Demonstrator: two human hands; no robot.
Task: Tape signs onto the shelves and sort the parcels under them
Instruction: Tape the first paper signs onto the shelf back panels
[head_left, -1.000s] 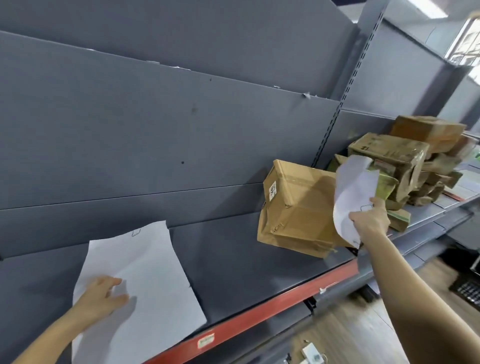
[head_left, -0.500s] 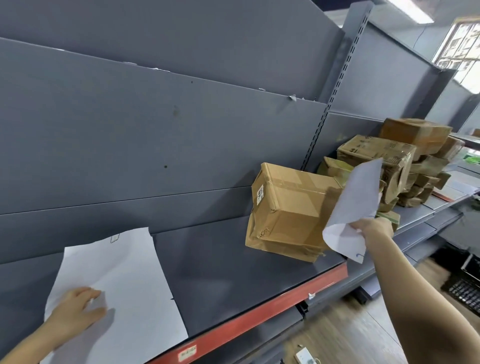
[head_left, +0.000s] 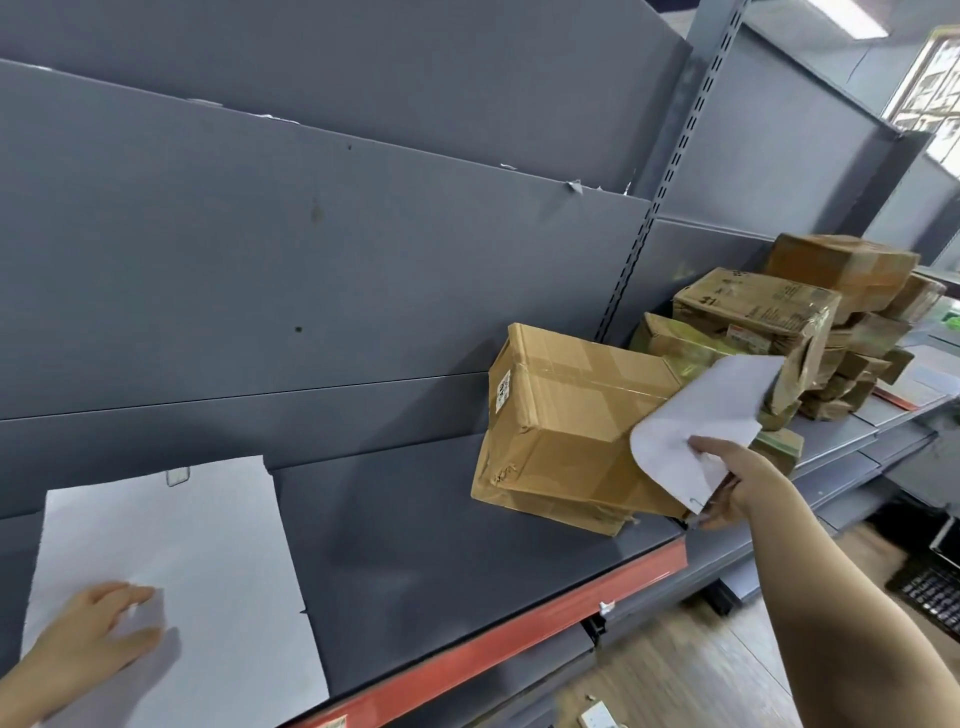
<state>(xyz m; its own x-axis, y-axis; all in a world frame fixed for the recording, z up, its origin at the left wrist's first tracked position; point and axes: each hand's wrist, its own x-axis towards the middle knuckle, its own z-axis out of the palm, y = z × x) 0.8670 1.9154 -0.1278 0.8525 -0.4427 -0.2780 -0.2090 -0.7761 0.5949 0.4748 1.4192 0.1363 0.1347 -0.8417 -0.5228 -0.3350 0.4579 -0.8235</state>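
Grey shelf (head_left: 415, 545) carries 1 paper sign (head_left: 208, 571), pressed by the left hand (head_left: 88, 639), fingers straight. The right hand (head_left: 743, 488), pinching a 2nd sign (head_left: 711, 415), has lowered it against the tilted cardboard parcel (head_left: 566, 431); I judge neither sign taped yet.

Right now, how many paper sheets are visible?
2. A flat sheet lies on the shelf under the left hand; the right hand holds a curled sheet before the big box. Others may be hidden.
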